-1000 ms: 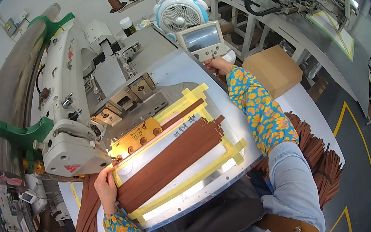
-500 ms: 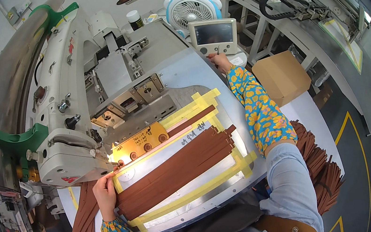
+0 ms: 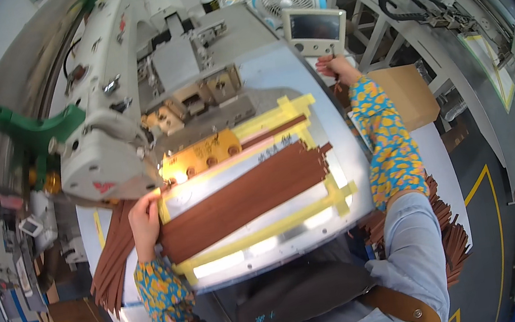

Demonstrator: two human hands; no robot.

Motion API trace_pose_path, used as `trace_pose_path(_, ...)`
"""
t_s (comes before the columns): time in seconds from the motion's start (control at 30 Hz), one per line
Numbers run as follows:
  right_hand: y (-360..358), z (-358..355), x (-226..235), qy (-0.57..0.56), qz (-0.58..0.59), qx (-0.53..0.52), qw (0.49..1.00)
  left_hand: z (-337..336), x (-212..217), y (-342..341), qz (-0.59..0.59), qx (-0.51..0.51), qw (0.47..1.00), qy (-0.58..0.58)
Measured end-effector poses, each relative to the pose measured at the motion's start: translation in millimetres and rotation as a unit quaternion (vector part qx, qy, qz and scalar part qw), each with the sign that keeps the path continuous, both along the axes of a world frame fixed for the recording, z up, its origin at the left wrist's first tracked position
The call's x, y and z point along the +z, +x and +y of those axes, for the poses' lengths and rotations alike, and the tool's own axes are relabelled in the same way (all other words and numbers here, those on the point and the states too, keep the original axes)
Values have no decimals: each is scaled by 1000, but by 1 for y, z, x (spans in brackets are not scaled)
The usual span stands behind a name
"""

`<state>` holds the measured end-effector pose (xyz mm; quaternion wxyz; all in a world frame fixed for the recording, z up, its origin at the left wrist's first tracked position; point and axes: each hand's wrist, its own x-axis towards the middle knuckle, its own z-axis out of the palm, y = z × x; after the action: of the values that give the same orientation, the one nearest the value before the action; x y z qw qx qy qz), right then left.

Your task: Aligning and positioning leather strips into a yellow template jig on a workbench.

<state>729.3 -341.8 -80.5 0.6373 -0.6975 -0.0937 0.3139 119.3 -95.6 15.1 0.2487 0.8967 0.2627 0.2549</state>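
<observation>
Now the right hand (image 3: 331, 69) is up at the far right, fingers curled at the lower edge of the small control screen (image 3: 315, 29), where a moment ago it sat a little lower beside it; whether it grips or only presses I cannot tell. The left hand (image 3: 145, 221) has hardly shifted: it lies flat, fingers extended, on the near-left end of the brown leather strips (image 3: 243, 196), holding them down without closing round them. The strips stay packed side by side inside the yellow tape frame (image 3: 333, 186) on the metal desk (image 3: 335, 150), just near of the sewing machine head (image 3: 109, 162). I judge the batch is set and the machine is being started.
</observation>
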Motion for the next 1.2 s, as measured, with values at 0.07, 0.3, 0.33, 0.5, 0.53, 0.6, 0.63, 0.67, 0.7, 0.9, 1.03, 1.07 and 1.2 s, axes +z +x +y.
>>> trace_pose_path(0.07,-32,-4,33,-65,-106,44,991,-1,2,-10,11,29,1000,-7)
trace_pose_path(0.3,-170,-32,147,-52,-417,165,892,5,-8,-19,-8,37,999,38)
trace_pose_path(0.33,-205,-34,163,-81,-479,206,849,6,-10,-18,2,45,998,39)
trace_pose_path(0.5,-328,-26,157,-36,-611,427,665,3,-14,-7,-5,56,997,55)
trace_pose_path(0.53,-349,-21,158,-81,-612,462,636,2,-12,-10,1,62,997,50)
trace_pose_path(0.6,-367,-12,152,-144,-592,499,616,2,-14,-9,7,75,996,43)
trace_pose_path(0.63,-366,-9,146,-153,-594,492,617,3,-16,-6,-8,71,996,44)
trace_pose_path(0.67,-366,-6,141,-159,-596,488,617,3,-16,-8,-21,72,996,46)
trace_pose_path(0.7,-364,-7,139,-144,-608,484,612,3,-16,-9,-20,82,995,46)
trace_pose_path(0.9,-364,-20,135,-152,-613,453,629,3,-17,-14,-35,89,995,9)
trace_pose_path(1.03,-361,-30,132,-150,-625,415,644,-3,-10,-11,-3,110,994,-14)
trace_pose_path(1.07,-361,-30,132,-149,-627,407,647,-2,-11,-11,-16,106,994,-1)
trace_pose_path(1.2,-360,-30,127,-137,-629,397,655,-2,-13,-11,-35,103,993,37)
